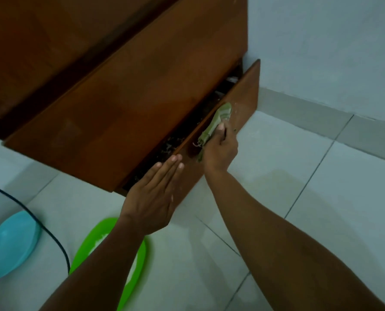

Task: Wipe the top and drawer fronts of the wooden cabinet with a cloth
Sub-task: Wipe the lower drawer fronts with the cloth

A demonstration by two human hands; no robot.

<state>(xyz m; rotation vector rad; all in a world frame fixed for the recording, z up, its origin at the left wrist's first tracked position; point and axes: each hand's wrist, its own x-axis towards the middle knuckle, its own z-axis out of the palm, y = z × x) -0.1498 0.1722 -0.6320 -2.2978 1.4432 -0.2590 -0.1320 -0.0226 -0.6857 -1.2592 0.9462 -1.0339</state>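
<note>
A person leans over a wooden cabinet [119, 86] set on a tiled floor [321, 198], with both hands at its lowest drawer. The drawer front [243, 95] stands ajar, leaving a dark gap between it and the cabinet body just beyond the fingertips.

The right hand [220, 151] grips a green cloth [218, 120] with fingers curled round it and the thumb laid over the folds. The cloth is pressed against the outer face of the drawer front, its free end reaching past the thumb toward the far corner. The left hand [151, 198] lies flat, fingers straight and close together, against the near end of the same drawer front — fingertips at its top edge, holding nothing.

Inside the gap, beyond both hands, sits dark clutter that may be small loose items; the view is too dim to tell.

Beneath the left forearm lies a bright green plate [83, 250]. Further to the left of that hand are a pale blue dish [9, 245] and a black cable [52, 234] curving across the tiles between the two. A pale wall [321, 41] rises beyond the right hand.
</note>
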